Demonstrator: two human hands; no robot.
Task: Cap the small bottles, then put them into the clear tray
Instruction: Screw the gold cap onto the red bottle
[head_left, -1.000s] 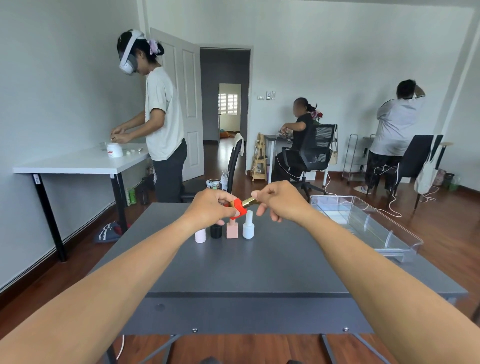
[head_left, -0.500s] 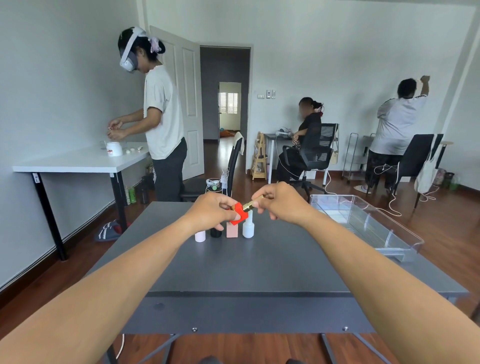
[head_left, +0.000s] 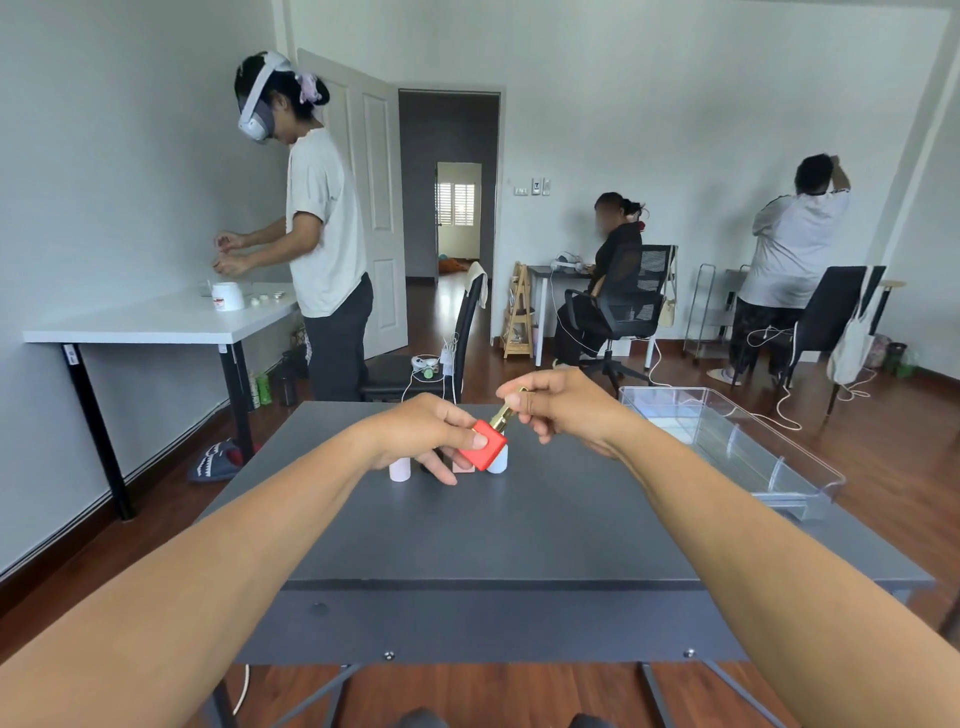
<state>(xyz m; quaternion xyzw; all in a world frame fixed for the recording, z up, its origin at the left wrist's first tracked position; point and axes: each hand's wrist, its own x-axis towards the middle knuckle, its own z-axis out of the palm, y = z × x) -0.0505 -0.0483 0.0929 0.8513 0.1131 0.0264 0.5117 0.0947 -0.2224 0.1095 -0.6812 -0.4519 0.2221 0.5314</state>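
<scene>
My left hand (head_left: 422, 432) grips a small red square bottle (head_left: 485, 448), tilted in the air over the dark grey table (head_left: 519, 530). My right hand (head_left: 563, 405) pinches the gold cap (head_left: 505, 414) that sits at the bottle's neck. Behind and below the red bottle stands a row of small bottles: a pale pink one (head_left: 400, 470), a pink one (head_left: 462, 466) and a white one (head_left: 497, 461), partly hidden by my left hand. The clear tray (head_left: 769, 467) rests at the table's right side with nothing visible inside.
A black chair (head_left: 415, 379) with cables stands behind the table. A person in a headset (head_left: 317, 228) works at a white table (head_left: 156, 322) on the left. Two more people sit at desks at the back right.
Both hands with the red bottle and gold cap have shifted slightly; the bottle now hangs lower, in front of the row, and my right hand still turns the cap end.
</scene>
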